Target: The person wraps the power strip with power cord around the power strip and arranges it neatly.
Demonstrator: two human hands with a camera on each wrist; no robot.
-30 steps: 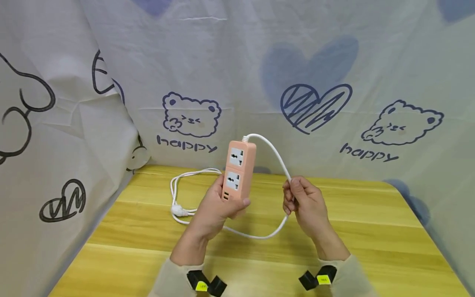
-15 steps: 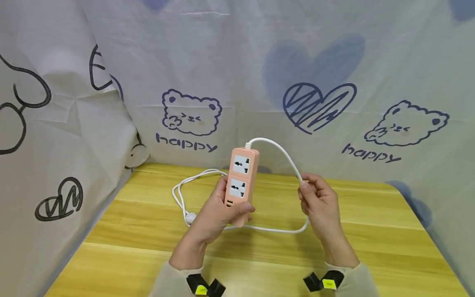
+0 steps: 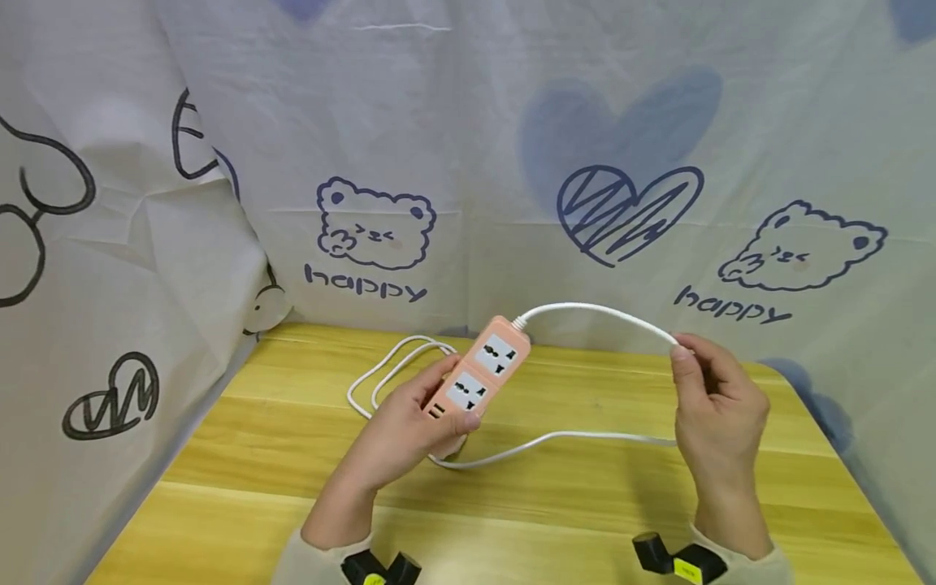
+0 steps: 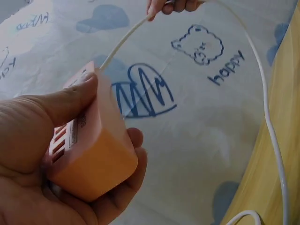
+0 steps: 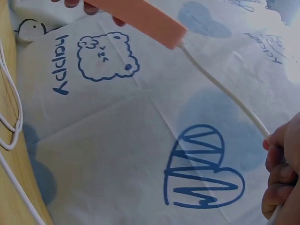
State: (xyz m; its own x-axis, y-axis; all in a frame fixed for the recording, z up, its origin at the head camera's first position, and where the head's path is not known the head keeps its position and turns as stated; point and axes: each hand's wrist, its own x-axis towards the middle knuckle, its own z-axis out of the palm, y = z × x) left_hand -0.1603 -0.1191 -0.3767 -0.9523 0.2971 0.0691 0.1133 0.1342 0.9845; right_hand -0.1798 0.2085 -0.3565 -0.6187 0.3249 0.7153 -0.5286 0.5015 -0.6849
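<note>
My left hand (image 3: pixel 409 422) grips a pink power strip (image 3: pixel 478 370) by its lower end, thumb across the front and fingers round the back. The strip leans to the right, its two white socket panels and USB ports facing me. From its top end a white cord (image 3: pixel 592 307) arches over to my right hand (image 3: pixel 720 414), which pinches it between thumb and curled fingers. In the left wrist view the strip's pink end (image 4: pixel 101 159) lies in the palm. Beyond the right hand the cord runs back leftward, low over the table, to a loose loop behind the left hand.
A yellow wood-grain table (image 3: pixel 548 520) lies under both hands. Behind it hangs a pale cloth (image 3: pixel 497 146) printed with hearts, bears and lettering, which also covers the left side. The looped cord (image 3: pixel 358 382) lies on the table's left half.
My right hand has moved right, drawing the cord into a longer, flatter arch. The power strip has tilted to the right and sunk slightly; the plug seen earlier is now hidden.
</note>
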